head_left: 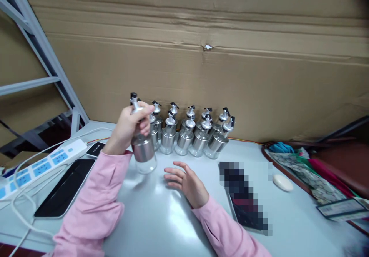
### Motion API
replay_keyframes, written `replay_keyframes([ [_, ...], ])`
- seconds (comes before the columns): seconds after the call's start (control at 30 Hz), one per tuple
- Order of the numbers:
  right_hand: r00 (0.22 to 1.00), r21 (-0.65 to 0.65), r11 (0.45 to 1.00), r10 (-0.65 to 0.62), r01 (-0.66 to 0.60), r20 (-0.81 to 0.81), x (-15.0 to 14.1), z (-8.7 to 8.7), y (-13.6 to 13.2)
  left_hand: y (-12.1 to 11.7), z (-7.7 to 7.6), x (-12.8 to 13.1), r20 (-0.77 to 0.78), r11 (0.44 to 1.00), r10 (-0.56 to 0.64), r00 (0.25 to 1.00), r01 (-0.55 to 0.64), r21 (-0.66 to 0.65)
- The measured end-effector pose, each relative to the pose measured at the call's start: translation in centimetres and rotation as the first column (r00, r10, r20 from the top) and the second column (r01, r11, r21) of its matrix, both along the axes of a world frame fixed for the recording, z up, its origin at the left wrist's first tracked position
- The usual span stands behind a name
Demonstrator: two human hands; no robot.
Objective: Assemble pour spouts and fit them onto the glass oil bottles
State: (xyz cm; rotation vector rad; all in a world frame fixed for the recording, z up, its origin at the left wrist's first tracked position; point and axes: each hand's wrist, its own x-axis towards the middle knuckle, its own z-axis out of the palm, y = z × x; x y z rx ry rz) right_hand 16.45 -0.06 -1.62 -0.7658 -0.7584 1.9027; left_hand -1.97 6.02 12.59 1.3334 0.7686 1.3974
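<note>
My left hand is closed around the neck of a glass bottle with a steel band and a black-tipped pour spout. It holds the bottle upright just above the white table. My right hand hovers open over the table right of the bottle, fingers spread and pointing left, holding nothing. Behind them, several matching bottles stand in two rows against the cardboard wall. Both arms wear pink sleeves.
A white power strip with cables and a black phone lie at the left. A blurred dark item and a white oval object lie at the right, beside a tray of colourful cloth. Metal shelving stands far left.
</note>
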Motion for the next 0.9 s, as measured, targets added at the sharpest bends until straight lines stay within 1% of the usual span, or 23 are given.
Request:
replay_keyframes([
  [0.07, 0.999, -0.006, 1.000, 0.017, -0.017, 0.035, -0.2, -0.2, -0.1, 0.5, 0.1, -1.7, -0.059, 0.986, 0.164, 0.985, -0.163, 0.024],
  [0.13, 0.998, -0.001, 1.000, 0.026, -0.026, 0.058, -0.3, -0.4, -0.1, 1.4, -0.4, -3.0, -0.086, 0.952, 0.304, 0.949, -0.301, 0.053],
  [0.2, 0.997, 0.011, 1.000, 0.028, -0.028, 0.065, -0.3, -0.5, -0.1, 2.7, -1.5, -3.9, -0.070, 0.907, 0.419, 0.905, -0.414, 0.077],
  [0.27, 0.998, 0.020, 0.999, 0.024, -0.026, 0.065, -0.3, -0.6, 0.0, 4.2, -3.0, -4.5, -0.034, 0.871, 0.487, 0.873, -0.483, 0.093],
  [0.37, 0.997, 0.018, 1.000, 0.022, -0.023, 0.070, -0.2, -0.6, 0.1, 6.2, -5.3, -4.8, -0.013, 0.838, 0.539, 0.842, -0.534, 0.114],
  [0.47, 0.997, 0.009, 1.000, 0.021, -0.022, 0.080, -0.2, -0.5, 0.1, 7.4, -6.8, -4.7, -0.001, 0.817, 0.562, 0.827, -0.555, 0.155],
  [0.6, 0.997, -0.003, 1.000, 0.022, -0.022, 0.080, -0.1, -0.3, 0.1, 7.8, -7.4, -4.0, 0.014, 0.806, 0.568, 0.823, -0.560, 0.192],
  [0.67, 0.997, -0.014, 0.999, 0.038, -0.037, 0.061, 0.0, -0.2, 0.1, 7.9, -7.5, -3.6, 0.051, 0.786, 0.581, 0.812, -0.577, 0.223],
  [0.73, 0.998, -0.022, 0.999, 0.050, -0.049, 0.032, 0.2, 0.0, 0.2, 8.2, -7.7, -3.2, 0.110, 0.743, 0.610, 0.785, -0.615, 0.266],
  [0.8, 0.999, -0.020, 0.999, 0.048, -0.048, 0.004, 0.4, 0.0, 0.2, 8.5, -8.0, -3.0, 0.173, 0.681, 0.652, 0.738, -0.670, 0.294],
  [0.87, 0.999, -0.008, 0.999, 0.037, -0.037, -0.013, 0.6, 0.0, 0.3, 8.6, -8.0, -3.1, 0.217, 0.626, 0.694, 0.686, -0.724, 0.289],
  [0.9, 0.999, -0.001, 0.999, 0.032, -0.032, -0.013, 0.6, 0.0, 0.3, 8.6, -7.7, -3.2, 0.233, 0.591, 0.721, 0.652, -0.755, 0.286],
])
